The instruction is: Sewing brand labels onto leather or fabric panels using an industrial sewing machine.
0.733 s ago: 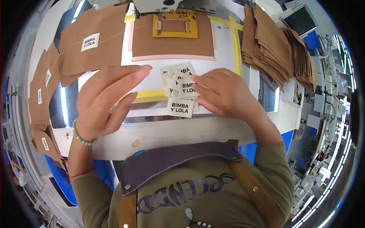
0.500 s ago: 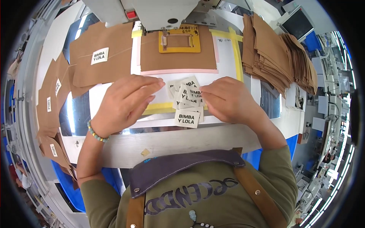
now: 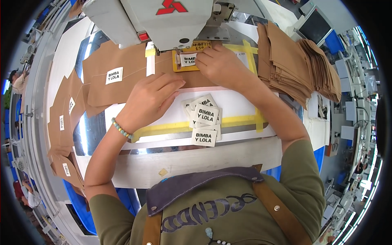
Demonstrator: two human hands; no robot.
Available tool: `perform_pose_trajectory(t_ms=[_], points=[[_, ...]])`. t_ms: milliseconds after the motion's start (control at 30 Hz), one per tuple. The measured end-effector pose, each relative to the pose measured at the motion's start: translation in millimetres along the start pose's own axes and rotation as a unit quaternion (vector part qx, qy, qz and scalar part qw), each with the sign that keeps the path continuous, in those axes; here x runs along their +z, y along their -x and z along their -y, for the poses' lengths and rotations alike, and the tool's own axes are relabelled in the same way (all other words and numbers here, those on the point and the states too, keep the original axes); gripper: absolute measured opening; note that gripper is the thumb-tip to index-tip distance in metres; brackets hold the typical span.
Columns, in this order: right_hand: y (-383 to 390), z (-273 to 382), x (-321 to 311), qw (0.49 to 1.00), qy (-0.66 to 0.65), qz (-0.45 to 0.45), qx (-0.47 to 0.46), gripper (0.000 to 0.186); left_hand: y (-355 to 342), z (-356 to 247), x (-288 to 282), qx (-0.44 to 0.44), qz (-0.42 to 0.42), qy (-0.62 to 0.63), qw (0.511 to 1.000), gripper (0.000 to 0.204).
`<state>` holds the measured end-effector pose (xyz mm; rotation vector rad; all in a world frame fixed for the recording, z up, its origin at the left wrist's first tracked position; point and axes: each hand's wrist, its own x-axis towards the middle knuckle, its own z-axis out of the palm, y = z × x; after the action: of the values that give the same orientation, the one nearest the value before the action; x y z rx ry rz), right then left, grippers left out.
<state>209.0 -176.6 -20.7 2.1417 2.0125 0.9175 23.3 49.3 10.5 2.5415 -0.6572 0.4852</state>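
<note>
My right hand has its fingers closed at the right edge of a white fabric label. That label lies in the window of a yellow template frame, under the sewing machine head. Beneath the frame is a brown fabric panel. Over the panel's front left part is my left hand, empty, its fingers stretched out and the thumb lower. Several more labels overlap in a loose pile on the white work surface, between my forearms. My right fingertips partly hide the label in the frame.
To the left, brown panels with labels on them are joined by threads and hang over the table edge. Stacks of brown panels stand at the right, near a dark screen. Yellow tape borders the work surface.
My right hand has gone from the label pile forward to the yellow frame, and a label now lies in its window. My left hand has shifted slightly right and forward.
</note>
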Motion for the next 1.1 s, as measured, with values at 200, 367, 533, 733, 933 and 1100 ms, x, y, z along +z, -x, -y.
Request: perform_pose_trajectory(t_ms=[200, 367, 533, 733, 933, 1100], points=[[10.1, 2.5, -25.2, 0.985, -0.146, -0.006, 0.087, 0.035, -4.9, 18.3, 12.9, 0.002, 0.01, -0.031, 0.999, 0.039], [28.8, 3.6, -24.6, 0.97, -0.209, 0.027, 0.12, 0.044, -10.4, 29.3, 25.2, -0.026, 0.03, -0.092, 0.995, 0.054], [30.0, -2.9, -19.6, 0.949, -0.265, 0.016, 0.17, 0.044, -10.9, 35.2, 30.5, -0.056, 0.045, -0.089, 0.993, 0.063], [35.6, -0.6, -11.9, 0.94, -0.298, 0.018, 0.166, 0.042, -14.6, 34.5, 31.6, -0.058, 0.063, -0.089, 0.992, 0.062], [32.3, -5.8, -5.3, 0.923, -0.337, 0.0, 0.184, 0.045, -15.7, 36.7, 31.2, -0.063, 0.063, -0.076, 0.993, 0.06], [31.2, -7.0, -5.0, 0.94, -0.305, 0.012, 0.153, 0.043, -17.3, 38.6, 29.5, -0.061, 0.054, -0.055, 0.995, 0.055]])
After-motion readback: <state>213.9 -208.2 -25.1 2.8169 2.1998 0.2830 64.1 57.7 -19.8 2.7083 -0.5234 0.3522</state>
